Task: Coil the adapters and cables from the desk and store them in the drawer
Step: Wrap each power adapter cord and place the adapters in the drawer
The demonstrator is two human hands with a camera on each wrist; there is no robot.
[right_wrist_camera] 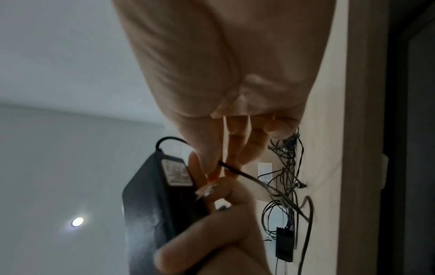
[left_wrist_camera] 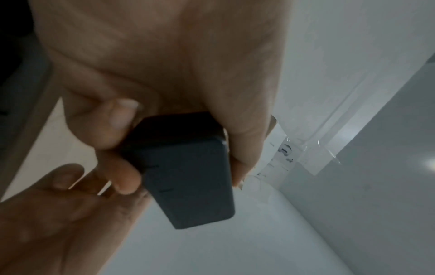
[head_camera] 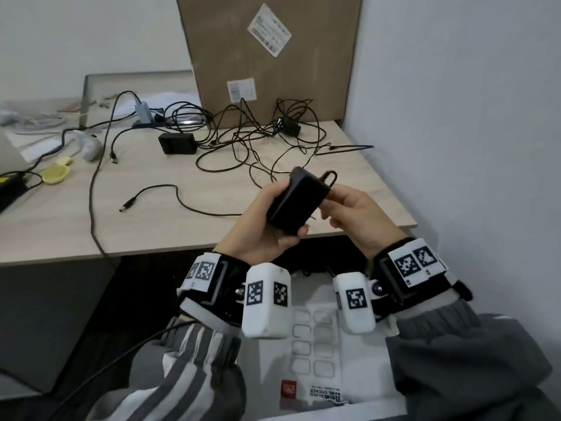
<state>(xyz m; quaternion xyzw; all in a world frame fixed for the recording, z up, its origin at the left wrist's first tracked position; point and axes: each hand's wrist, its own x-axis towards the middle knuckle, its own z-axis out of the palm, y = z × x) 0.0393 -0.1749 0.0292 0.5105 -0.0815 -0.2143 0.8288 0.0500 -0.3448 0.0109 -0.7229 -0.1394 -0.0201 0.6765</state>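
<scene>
Head view: left hand (head_camera: 258, 220) gripping adapter (head_camera: 296, 200) above desk (head_camera: 188, 220) edge, steadying it as a core for winding. Right hand (head_camera: 356, 214) pinching its cord (right_wrist_camera: 231, 169) near the exit loop, likely feeding the first wrap. Cord trailing back into tangle (head_camera: 258, 138) by box (head_camera: 273, 56). Second adapter (head_camera: 177, 143) lying untouched. Drawer (head_camera: 318, 344) sitting open below, close for drop-off.

Wood desk (head_camera: 158, 226): tangled blk cables (head_camera: 258, 138), blk adapter (head_camera: 177, 143), cardboard box (head_camera: 270, 59) at back.
</scene>
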